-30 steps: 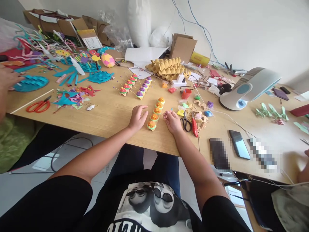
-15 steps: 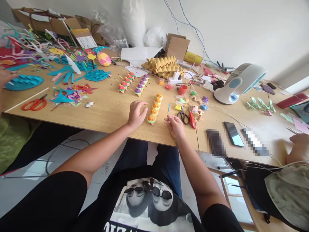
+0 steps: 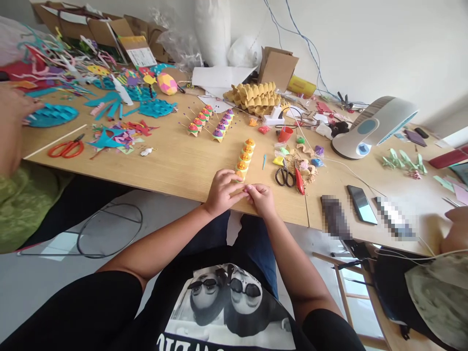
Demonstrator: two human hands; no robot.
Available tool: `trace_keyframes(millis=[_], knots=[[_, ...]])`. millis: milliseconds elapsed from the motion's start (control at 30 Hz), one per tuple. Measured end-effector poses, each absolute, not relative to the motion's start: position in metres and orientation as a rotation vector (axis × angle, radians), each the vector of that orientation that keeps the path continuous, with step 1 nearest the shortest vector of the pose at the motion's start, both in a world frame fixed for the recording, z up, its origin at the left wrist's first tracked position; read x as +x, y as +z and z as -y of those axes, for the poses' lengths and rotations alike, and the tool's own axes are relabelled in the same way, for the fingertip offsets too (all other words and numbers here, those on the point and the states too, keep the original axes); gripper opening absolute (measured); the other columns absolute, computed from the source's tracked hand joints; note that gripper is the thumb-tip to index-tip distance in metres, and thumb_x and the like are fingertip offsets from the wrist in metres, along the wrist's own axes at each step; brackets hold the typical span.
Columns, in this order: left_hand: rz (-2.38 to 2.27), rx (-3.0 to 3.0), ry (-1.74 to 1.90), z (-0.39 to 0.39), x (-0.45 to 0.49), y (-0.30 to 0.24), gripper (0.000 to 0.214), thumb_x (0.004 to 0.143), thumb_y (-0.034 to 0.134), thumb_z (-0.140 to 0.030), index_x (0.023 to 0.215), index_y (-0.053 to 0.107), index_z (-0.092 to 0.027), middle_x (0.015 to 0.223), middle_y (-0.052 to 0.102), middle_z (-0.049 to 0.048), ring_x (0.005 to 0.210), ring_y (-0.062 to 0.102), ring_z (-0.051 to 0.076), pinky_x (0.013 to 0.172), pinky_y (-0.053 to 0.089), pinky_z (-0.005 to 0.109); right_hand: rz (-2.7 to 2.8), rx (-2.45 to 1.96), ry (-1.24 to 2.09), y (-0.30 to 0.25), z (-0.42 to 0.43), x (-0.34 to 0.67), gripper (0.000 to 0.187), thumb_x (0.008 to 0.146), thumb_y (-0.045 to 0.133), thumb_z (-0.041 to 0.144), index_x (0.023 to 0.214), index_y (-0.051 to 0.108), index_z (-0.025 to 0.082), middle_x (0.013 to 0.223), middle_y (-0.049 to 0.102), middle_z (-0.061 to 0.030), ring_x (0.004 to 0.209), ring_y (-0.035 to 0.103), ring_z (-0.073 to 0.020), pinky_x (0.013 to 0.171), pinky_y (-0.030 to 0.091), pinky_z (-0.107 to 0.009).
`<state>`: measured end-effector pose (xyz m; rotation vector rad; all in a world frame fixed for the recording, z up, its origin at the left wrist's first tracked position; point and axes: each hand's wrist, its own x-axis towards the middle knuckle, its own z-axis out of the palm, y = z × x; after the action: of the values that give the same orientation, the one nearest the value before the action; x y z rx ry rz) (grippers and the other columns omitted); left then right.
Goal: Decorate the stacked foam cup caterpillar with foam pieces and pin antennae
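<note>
A row of small orange-topped figures in yellow cups [image 3: 245, 156] stands on the wooden table [image 3: 175, 161], running away from me. My left hand [image 3: 221, 191] is curled at the near end of the row, its fingers closed round a yellow piece there. My right hand [image 3: 262, 199] meets it from the right, fingertips pinched together against the left hand's fingers. What the right fingers hold is too small to make out. A thin blue tool [image 3: 263, 162] lies just right of the row.
Black scissors [image 3: 285, 176] and a red cutter [image 3: 299, 181] lie right of my hands, beside coloured clay bits. Two more rows of figures [image 3: 210, 126] stand farther back. A white fan [image 3: 373, 127], a phone [image 3: 361, 204], red scissors [image 3: 66, 148] and other people's hands [image 3: 12, 117] at both sides.
Both hands have drawn back toward the table's near edge and come together. The left hand, earlier spread beside the row, is now closed at its near end.
</note>
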<state>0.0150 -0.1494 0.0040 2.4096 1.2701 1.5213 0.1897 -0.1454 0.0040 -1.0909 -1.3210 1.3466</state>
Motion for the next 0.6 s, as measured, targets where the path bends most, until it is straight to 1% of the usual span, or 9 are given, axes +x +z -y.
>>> trace_keyframes(millis=[167, 233, 333, 467, 533, 600], knots=[[-1.285, 2.367, 1.553, 0.1512, 0.0153, 0.0039, 0.009, 0.087, 0.069, -0.037, 0.088, 0.076, -0.032, 0.095, 0.073, 0.0031, 0.111, 0.055, 0.026, 0.100, 0.049, 0.050, 1.414, -1.050, 1.346, 0.0056, 0.1459, 0.1922, 0.049, 0.080, 0.067, 0.063, 0.055, 0.065, 0.020, 0.050, 0.056, 0.0002, 0.044, 0.043, -0.0103, 0.046, 0.032, -0.026], [-1.275, 2.350, 1.566, 0.1521, 0.0148, 0.0028, 0.009, 0.088, 0.068, -0.037, 0.088, 0.076, -0.032, 0.095, 0.072, 0.0034, 0.112, 0.055, 0.026, 0.100, 0.049, 0.050, 1.420, -1.024, 1.382, 0.0071, 0.1467, 0.1931, 0.047, 0.080, 0.068, 0.062, 0.059, 0.067, 0.020, 0.053, 0.058, 0.0004, 0.046, 0.045, -0.0104, 0.047, 0.033, -0.026], [-1.267, 2.362, 1.511, 0.1532, 0.0135, 0.0000, 0.010, 0.088, 0.067, -0.038, 0.089, 0.075, -0.032, 0.096, 0.072, 0.0042, 0.113, 0.056, 0.027, 0.101, 0.048, 0.052, 1.395, -1.022, 1.447, 0.0081, 0.1475, 0.1941, 0.041, 0.075, 0.073, 0.061, 0.068, 0.070, 0.021, 0.057, 0.060, 0.0009, 0.049, 0.047, -0.0107, 0.049, 0.036, -0.025], [-1.263, 2.394, 1.513, 0.1542, 0.0126, -0.0018, 0.009, 0.088, 0.068, -0.036, 0.090, 0.075, -0.031, 0.098, 0.072, 0.0039, 0.112, 0.057, 0.027, 0.100, 0.049, 0.051, 1.397, -1.037, 1.480, 0.0063, 0.1475, 0.1951, 0.041, 0.075, 0.074, 0.060, 0.067, 0.070, 0.021, 0.057, 0.061, 0.0004, 0.048, 0.047, -0.0104, 0.048, 0.036, -0.025], [-1.244, 2.400, 1.533, 0.1541, 0.0124, -0.0012, 0.011, 0.086, 0.070, -0.036, 0.095, 0.075, -0.032, 0.102, 0.072, 0.0039, 0.114, 0.056, 0.027, 0.101, 0.048, 0.051, 1.370, -1.040, 1.469, 0.0048, 0.1474, 0.1950, 0.041, 0.075, 0.073, 0.061, 0.069, 0.072, 0.021, 0.057, 0.061, 0.0004, 0.048, 0.047, -0.0102, 0.048, 0.035, -0.025], [-1.211, 2.405, 1.510, 0.1538, 0.0124, -0.0004, 0.021, 0.085, 0.072, -0.038, 0.105, 0.074, -0.032, 0.107, 0.072, 0.0046, 0.116, 0.056, 0.027, 0.103, 0.047, 0.051, 1.334, -1.044, 1.448, 0.0038, 0.1476, 0.1947, 0.040, 0.075, 0.073, 0.061, 0.074, 0.074, 0.021, 0.056, 0.060, 0.0009, 0.047, 0.046, -0.0101, 0.047, 0.036, -0.025]])
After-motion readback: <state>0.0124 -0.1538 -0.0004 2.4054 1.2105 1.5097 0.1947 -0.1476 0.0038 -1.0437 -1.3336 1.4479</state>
